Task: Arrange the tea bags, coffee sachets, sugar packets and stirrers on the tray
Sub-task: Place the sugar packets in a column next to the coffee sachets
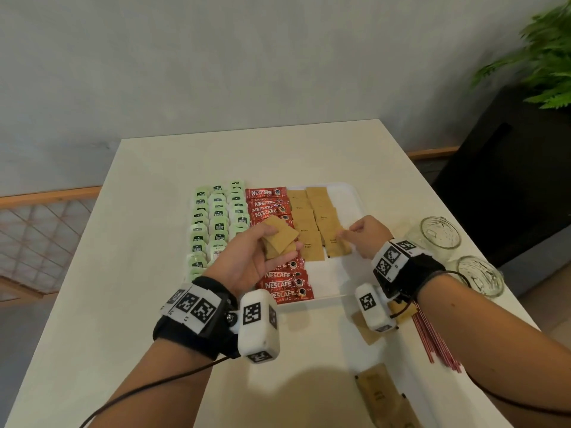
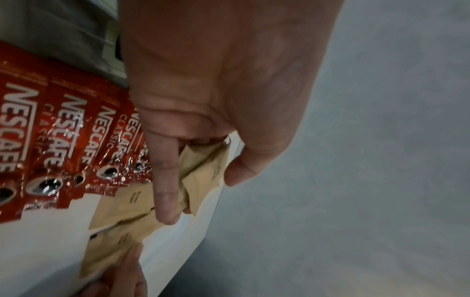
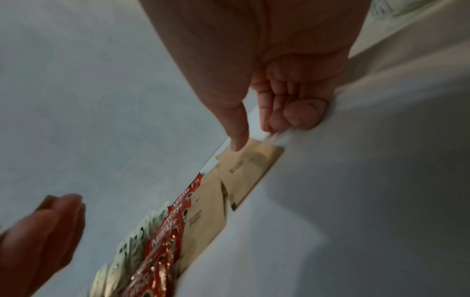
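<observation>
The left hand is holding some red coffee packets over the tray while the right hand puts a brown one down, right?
Not quite. The left hand holds brown sugar packets, not red ones; the head view shows it. The red coffee sachets lie on the tray. The rest is right: the right hand sets a brown packet down.

White rectangular table [image 1: 148,273], far edge against a grey wall. Lying on it, about midway: a white tray [image 1: 343,193], its right rim well short of the right edge. Near the right edge, two clear glass jars [image 1: 440,233], one beyond the other. Nearer along that same edge, a bundle of red stirrers [image 1: 435,344], fanned out, just beside loose brown sugar packets [image 1: 364,332]. Toward the near right corner, more brown packets [image 1: 375,393], overlapping, darker in shadow.
</observation>
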